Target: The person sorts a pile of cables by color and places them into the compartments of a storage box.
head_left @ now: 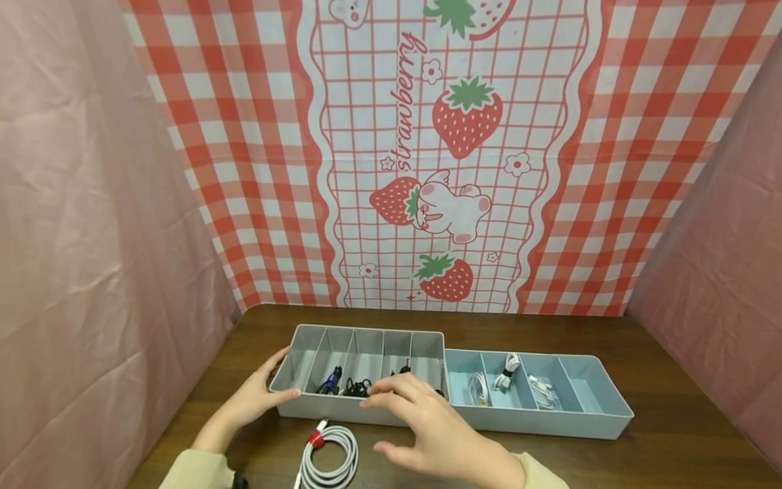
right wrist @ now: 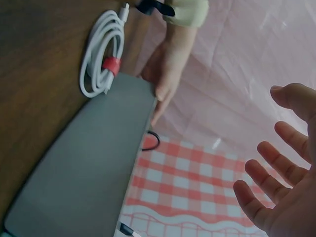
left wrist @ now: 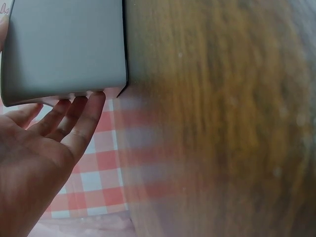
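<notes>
The grey divided box (head_left: 332, 407) stands on the table with dark cables in several compartments, one bundle (head_left: 330, 382) partly purple. My left hand (head_left: 249, 401) grips the box's left end, thumb on the front rim. In the left wrist view, its fingers (left wrist: 81, 126) press against the box wall. Above the box's front edge, my right hand (head_left: 430, 424) hovers with fingers spread and holds nothing; it hides part of the compartments. A coiled white cable (head_left: 351, 449) with a red strap (head_left: 315, 439) lies in front of the box.
A light blue divided box (head_left: 550, 422) adjoins the grey one on the right, with white cables (head_left: 544, 394) in several compartments. Behind the wooden table (head_left: 666, 380) hangs a strawberry-print cloth (head_left: 427, 278); pink cloth (head_left: 91, 272) hangs at both sides.
</notes>
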Tool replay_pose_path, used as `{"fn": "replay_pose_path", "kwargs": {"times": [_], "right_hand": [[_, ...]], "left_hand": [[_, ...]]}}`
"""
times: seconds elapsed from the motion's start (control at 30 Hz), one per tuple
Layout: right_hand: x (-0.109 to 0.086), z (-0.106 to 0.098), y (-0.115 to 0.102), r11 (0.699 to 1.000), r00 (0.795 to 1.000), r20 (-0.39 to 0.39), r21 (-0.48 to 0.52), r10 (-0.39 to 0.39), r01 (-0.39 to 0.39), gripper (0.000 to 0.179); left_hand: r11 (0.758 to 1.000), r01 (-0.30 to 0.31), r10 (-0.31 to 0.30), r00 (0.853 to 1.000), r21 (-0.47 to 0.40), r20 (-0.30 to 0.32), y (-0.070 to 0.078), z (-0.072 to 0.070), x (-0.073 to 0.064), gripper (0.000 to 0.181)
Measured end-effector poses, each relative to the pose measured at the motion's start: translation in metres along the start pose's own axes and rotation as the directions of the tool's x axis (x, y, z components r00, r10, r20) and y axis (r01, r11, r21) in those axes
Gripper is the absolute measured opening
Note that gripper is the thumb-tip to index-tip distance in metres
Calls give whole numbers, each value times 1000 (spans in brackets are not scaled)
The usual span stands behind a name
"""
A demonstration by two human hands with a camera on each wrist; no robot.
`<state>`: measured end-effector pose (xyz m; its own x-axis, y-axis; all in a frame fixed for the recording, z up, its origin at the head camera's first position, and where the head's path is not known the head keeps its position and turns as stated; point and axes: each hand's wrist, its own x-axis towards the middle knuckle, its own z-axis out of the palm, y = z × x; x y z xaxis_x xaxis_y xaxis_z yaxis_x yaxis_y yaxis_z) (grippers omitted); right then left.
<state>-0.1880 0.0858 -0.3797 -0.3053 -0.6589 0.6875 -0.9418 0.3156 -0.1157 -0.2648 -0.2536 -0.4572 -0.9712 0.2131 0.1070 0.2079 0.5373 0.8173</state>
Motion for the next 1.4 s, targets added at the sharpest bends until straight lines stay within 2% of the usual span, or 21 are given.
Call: {"fn": "replay_pose_path", "kwargs": {"times": [0.2, 0.33, 0.43, 0.63, 1.0, 1.17, 1.3, 1.4], "right_hand": [[-5, 13, -4, 1000, 995, 95, 22, 0, -2, 53], [-8, 23, -5, 997, 987, 161, 70, 12, -23, 54], [-10, 30, -4, 991, 970, 237, 112, 43, -72, 53], [-15, 42, -1, 993, 937, 348, 88, 41, -76, 59], [-21, 60, 6, 989, 894, 448, 122, 17, -80, 63], [-23, 67, 11, 991, 877, 481, 111, 12, -75, 62], [-24, 71, 15, 993, 851, 525, 95, 15, -76, 62], [-26, 76, 19, 994, 843, 537, 92, 4, -63, 61]], "left_hand": [[999, -11, 11, 1000, 31, -2, 0, 0, 0, 87], [999, -24, 24, 1000, 41, -8, -1, 1, -1, 88], [999, -16, 17, 1000, 41, -8, -1, 1, -1, 89], [999, 9, -9, 1000, 51, -4, -4, 2, 1, 89], [998, -16, 17, 1000, 56, -8, -2, 2, 0, 88], [999, -11, 11, 1000, 52, -4, -1, 1, 0, 87], [999, 3, -3, 1000, 43, 2, 0, 1, 0, 87], [999, 3, -3, 1000, 38, 1, 0, 1, 0, 86]]}}
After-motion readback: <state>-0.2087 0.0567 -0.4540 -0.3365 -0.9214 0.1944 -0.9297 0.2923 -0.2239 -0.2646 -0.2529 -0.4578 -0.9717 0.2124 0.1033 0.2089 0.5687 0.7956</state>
